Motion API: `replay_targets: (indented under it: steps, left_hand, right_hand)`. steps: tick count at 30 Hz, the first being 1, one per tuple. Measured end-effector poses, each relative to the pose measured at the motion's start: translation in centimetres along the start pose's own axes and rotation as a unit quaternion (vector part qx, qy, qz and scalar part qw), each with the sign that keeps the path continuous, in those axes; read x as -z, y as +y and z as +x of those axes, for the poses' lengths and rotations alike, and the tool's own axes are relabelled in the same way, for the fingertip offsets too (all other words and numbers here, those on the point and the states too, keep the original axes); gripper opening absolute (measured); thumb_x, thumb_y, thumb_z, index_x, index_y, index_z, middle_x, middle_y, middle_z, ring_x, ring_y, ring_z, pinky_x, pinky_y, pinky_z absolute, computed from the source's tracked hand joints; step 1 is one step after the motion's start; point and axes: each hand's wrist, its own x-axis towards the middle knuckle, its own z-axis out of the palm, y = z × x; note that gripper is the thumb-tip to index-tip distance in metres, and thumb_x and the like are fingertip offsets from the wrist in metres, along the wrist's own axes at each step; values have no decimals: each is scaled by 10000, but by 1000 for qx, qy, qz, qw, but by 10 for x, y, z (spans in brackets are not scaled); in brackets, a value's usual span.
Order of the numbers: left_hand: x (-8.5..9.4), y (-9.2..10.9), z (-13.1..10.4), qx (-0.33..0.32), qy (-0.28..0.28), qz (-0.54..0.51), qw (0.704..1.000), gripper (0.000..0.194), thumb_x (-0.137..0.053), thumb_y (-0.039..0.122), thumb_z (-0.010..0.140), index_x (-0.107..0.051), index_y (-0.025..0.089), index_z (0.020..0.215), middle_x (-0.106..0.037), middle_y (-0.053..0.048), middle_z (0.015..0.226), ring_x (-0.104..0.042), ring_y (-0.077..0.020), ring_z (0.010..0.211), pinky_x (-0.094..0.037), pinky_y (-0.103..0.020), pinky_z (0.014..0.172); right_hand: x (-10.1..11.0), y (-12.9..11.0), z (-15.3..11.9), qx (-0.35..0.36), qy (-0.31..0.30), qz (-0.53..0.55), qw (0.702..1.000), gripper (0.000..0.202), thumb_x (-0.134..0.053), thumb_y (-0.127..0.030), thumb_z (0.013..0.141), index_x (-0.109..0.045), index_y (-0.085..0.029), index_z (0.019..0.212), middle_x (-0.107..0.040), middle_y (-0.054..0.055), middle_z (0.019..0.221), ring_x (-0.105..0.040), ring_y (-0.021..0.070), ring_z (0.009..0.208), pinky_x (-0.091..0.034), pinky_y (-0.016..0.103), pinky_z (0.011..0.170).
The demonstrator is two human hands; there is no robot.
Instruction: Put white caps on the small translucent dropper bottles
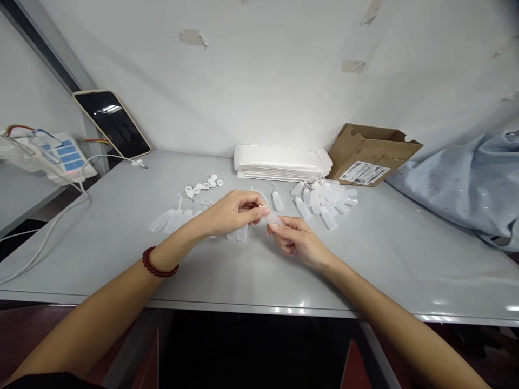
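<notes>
Over the middle of the grey table, my left hand (237,212) and my right hand (298,237) meet at one small translucent plastic piece (274,219). The fingers of my left hand pinch its upper left end, and my right thumb and fingers grip its lower right end. Similar translucent pieces (162,220) lie to the left, partly hidden behind my left hand and wrist. A single piece (278,201) with a thin white tail rests just beyond my right hand. A larger pile of them (324,200) is at the right. Small white round parts (197,189) lie behind my left forearm.
A stack of flat white packaging (284,163) stands against the wall, beside an open cardboard box (368,154). Grey-blue cloth (458,186) lies at the right. A phone (113,123), a power strip (68,156) and a white cable (52,229) are at the left.
</notes>
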Motion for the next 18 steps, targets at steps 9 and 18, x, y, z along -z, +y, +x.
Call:
replay_targets:
  steps: [9,18]
  left_hand:
    - [-1,0,-1,1,8,-10,1000,222,-559,356,887,-629,171,785,-607,1,722,-544,-114,675,-429,-239,652]
    - [-9,-1,2,26,88,67,994,430,-535,448,884,-464,164,570,-407,46,559,-333,-82,526,-277,-239,507]
  right_hand:
    - [12,0,3,-60,-89,120,987,304,-581,-444,851,-565,-165,730,-175,-120,475,-128,38,383,-162,200,368]
    - [1,2,0,25,23,-111,993,344,-596,-483,845,-503,-176,720,-307,-79,547,-263,63,484,-201,233,457]
